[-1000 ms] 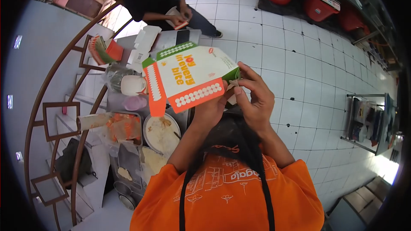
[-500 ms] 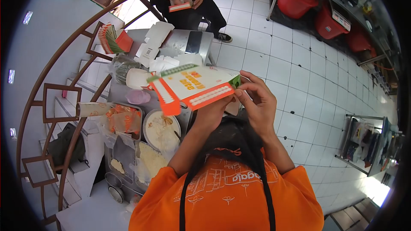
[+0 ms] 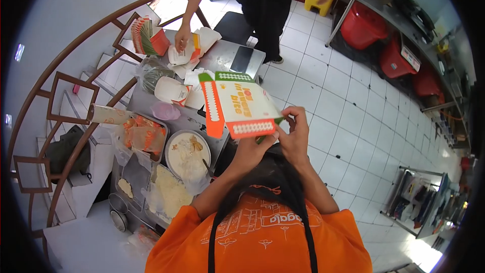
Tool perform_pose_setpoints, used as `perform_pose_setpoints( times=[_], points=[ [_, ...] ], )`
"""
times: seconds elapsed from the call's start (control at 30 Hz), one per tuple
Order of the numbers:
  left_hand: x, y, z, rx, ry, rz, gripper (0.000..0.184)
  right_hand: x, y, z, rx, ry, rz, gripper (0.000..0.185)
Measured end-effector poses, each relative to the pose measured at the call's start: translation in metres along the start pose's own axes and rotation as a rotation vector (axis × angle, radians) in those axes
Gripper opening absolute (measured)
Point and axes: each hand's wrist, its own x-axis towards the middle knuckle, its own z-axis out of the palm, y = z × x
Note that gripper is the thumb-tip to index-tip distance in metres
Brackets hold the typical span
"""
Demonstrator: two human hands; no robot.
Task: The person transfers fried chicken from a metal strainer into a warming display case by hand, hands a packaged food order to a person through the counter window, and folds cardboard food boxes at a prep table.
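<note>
A partly folded cardboard food box (image 3: 255,102), white with orange and green flaps and yellow lettering, is held up in front of my chest. My left hand (image 3: 250,152) grips its near orange edge from below, its fingers partly hidden by the box. Bent around the box's green right corner are the fingers of my right hand (image 3: 294,134). The orange flap on the left and the green flap at the back stick out. Left of the box, on the metal table, are an open white carton (image 3: 171,90) and a pink plastic bag (image 3: 165,110).
A co-worker's hand (image 3: 183,38) touches cartons at the table's far end, beside a stack of box blanks (image 3: 144,36) and a dark phone (image 3: 242,59). Nearer are a tub of pale filling (image 3: 177,164), packets (image 3: 146,139) in a tray and a tray of pale crumbs (image 3: 169,192).
The co-worker, who held a carton in both hands, now stands and reaches down to the far table end. My box has turned slightly, its lettered face showing more; both hands remain on it.
</note>
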Motion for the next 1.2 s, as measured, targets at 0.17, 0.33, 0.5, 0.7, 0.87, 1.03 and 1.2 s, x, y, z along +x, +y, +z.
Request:
perform_pose_setpoints(
  times=[0.17,0.33,0.5,0.7,0.87,1.03,1.2],
  points=[
    [-0.004,-0.013,-0.041,0.804,-0.215,0.268,0.031,-0.014,0.010,-0.015,0.010,-0.304,0.206,0.034],
    [-0.009,-0.002,-0.077,1.186,-0.257,0.607,0.031,0.013,0.003,-0.060,0.308,-0.664,0.482,0.040],
    [0.009,0.013,-0.081,1.576,-0.489,0.634,0.013,0.060,0.023,-0.057,0.355,-0.629,0.703,0.055],
    [0.030,0.008,-0.083,1.769,-0.437,0.731,0.024,0.052,0.081,-0.036,-0.622,-0.669,0.068,0.034],
    [0.038,-0.008,-0.057,1.341,-0.329,0.398,0.065,0.011,0.073,0.002,-0.465,-0.209,0.118,0.026],
    [0.031,-0.038,-0.014,1.387,-0.016,0.429,0.080,0.000,0.088,-0.001,-0.332,-0.177,0.270,0.033],
    [0.027,-0.059,-0.012,1.223,-0.004,0.353,0.056,0.014,0.066,-0.027,-0.174,-0.387,0.416,0.026]
  ],
)
